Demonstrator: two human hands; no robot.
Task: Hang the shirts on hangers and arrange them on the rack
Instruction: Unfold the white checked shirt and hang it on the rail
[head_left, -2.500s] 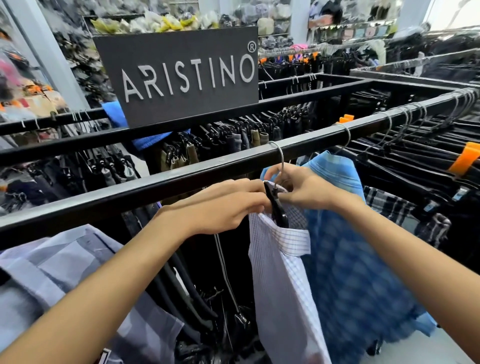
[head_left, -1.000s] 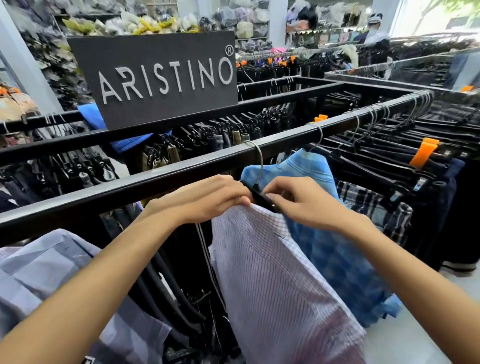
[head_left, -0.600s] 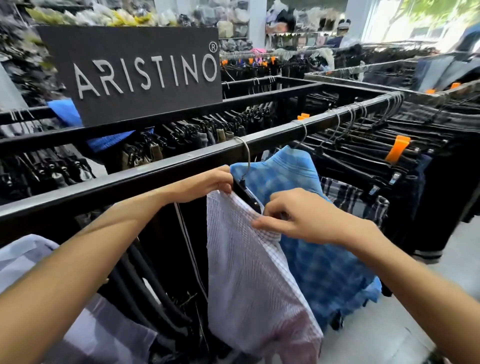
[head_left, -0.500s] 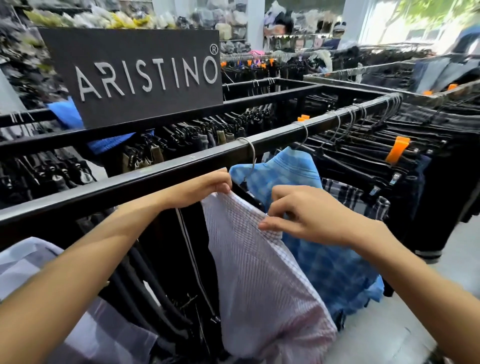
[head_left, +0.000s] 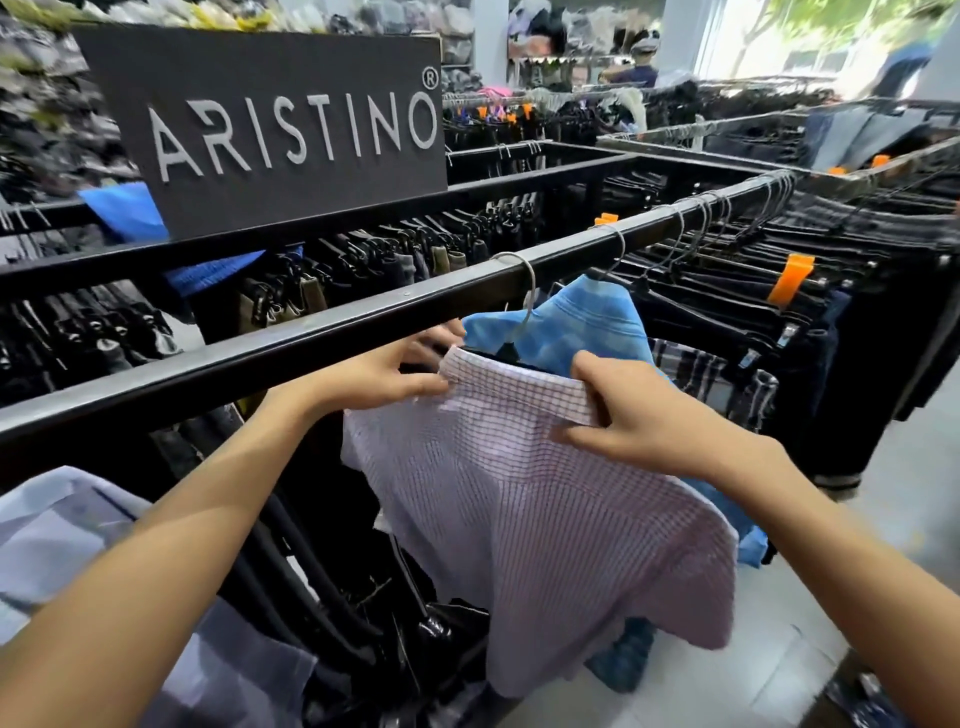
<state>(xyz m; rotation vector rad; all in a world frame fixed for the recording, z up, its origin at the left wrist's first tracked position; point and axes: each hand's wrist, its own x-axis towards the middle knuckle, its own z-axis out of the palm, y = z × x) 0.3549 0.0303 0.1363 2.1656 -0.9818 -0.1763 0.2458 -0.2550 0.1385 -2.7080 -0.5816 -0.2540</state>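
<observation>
A white shirt with fine purple checks (head_left: 545, 509) hangs from a black hanger whose metal hook (head_left: 524, 291) is over the black rack rail (head_left: 311, 332). My left hand (head_left: 384, 379) pinches the left end of the shirt's collar just under the rail. My right hand (head_left: 639, 415) grips the collar's right end, thumb underneath. A blue checked shirt (head_left: 587, 332) hangs right behind it on the same rail. Most of the hanger is hidden by the collar.
Dark trousers on hangers with orange size tabs (head_left: 789, 278) fill the rail to the right. A black ARISTINO sign (head_left: 280, 130) stands on the inner rail. A pale blue-grey shirt (head_left: 67, 540) lies at lower left. Grey tiled floor (head_left: 810, 654) shows at lower right.
The collar now lies spread flat between both hands. My right hand has shifted right along the collar, and the shirt's back has turned toward me. Both hands have kept hold of the shirt throughout.
</observation>
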